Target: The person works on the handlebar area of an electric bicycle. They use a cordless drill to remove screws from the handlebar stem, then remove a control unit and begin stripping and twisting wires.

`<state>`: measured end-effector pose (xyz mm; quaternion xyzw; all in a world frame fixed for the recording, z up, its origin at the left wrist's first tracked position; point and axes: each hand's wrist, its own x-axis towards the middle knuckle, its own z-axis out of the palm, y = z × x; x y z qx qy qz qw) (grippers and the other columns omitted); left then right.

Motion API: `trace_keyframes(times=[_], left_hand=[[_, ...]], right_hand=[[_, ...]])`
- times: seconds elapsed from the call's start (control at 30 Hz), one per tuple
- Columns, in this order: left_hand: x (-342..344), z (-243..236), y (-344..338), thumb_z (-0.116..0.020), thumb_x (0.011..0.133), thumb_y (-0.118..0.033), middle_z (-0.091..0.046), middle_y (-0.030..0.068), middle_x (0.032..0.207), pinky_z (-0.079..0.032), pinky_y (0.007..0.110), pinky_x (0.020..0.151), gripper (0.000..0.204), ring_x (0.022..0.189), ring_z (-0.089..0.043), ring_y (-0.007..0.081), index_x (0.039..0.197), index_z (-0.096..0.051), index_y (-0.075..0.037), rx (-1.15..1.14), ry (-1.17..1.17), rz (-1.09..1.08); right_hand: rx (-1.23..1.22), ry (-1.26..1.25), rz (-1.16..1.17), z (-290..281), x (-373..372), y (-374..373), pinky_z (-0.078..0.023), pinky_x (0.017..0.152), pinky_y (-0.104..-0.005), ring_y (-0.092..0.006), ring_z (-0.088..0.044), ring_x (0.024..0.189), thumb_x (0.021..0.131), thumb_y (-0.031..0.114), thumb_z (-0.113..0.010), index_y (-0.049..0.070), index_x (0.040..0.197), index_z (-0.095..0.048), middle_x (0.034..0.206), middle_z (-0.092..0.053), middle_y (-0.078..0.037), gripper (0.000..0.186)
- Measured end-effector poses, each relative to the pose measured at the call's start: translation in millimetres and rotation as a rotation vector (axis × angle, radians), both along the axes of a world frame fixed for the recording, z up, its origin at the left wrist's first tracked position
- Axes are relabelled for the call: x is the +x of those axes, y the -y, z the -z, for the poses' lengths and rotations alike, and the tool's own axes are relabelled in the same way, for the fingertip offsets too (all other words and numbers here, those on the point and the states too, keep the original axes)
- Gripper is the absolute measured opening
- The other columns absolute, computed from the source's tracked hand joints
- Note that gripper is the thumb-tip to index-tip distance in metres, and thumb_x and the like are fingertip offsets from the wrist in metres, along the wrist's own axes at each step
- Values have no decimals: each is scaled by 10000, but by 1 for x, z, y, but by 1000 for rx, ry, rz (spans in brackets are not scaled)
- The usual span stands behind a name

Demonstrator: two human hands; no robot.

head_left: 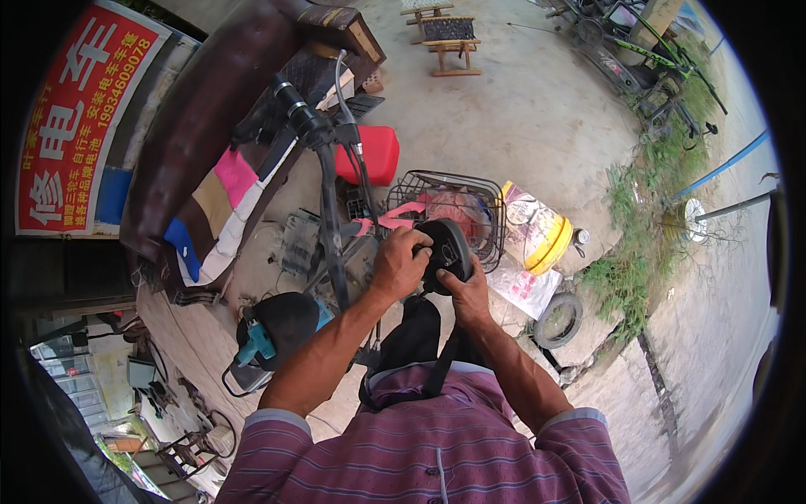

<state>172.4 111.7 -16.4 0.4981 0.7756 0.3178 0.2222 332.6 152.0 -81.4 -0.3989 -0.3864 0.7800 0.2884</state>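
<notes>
Both your hands are on the round black headlamp housing [445, 252] at the front of the bicycle: your left hand [399, 267] wraps over its top and left side with the fingers curled round it, and your right hand [467, 294] grips it from below and the right, thumb pressed against its edge. Each hand is closed on the housing, neither is free. It sits just in front of the wire basket [457, 202], which holds pink and red bags, and beside the black handlebar [312, 126] that rises to your left.

As for progress, you seem to be in the middle of the work on the housing: it is held up at the bike's front, but whether it is fastened or loose the picture does not show, and no tool is in either hand. A blue and black power tool [273, 332] lies on the ground near your left elbow, untouched. A yellow bucket [547, 244] and a small tyre [558, 319] lie to the right
</notes>
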Motion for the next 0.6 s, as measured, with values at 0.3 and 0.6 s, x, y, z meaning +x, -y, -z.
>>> trace_keyframes(times=[0.3,0.6], left_hand=[[-12,-4,-3,-654,836,-70,-667,147,917,-518,389,797,134,879,-664,301,954,-662,-6,-21,109,5],[-12,-9,2,-697,794,-108,-637,138,832,-511,387,722,160,774,-646,284,894,-617,-12,-40,138,-14]], right_hand=[[149,128,-55,-8,-3,-3,-549,843,-300,-174,-634,958,815,129,-763,-18,1348,-456,1080,-626,-97,633],[72,110,-38,-6,-6,-3,-533,781,-293,-149,-630,883,804,161,-758,-27,1294,-516,1034,-646,-105,578]])
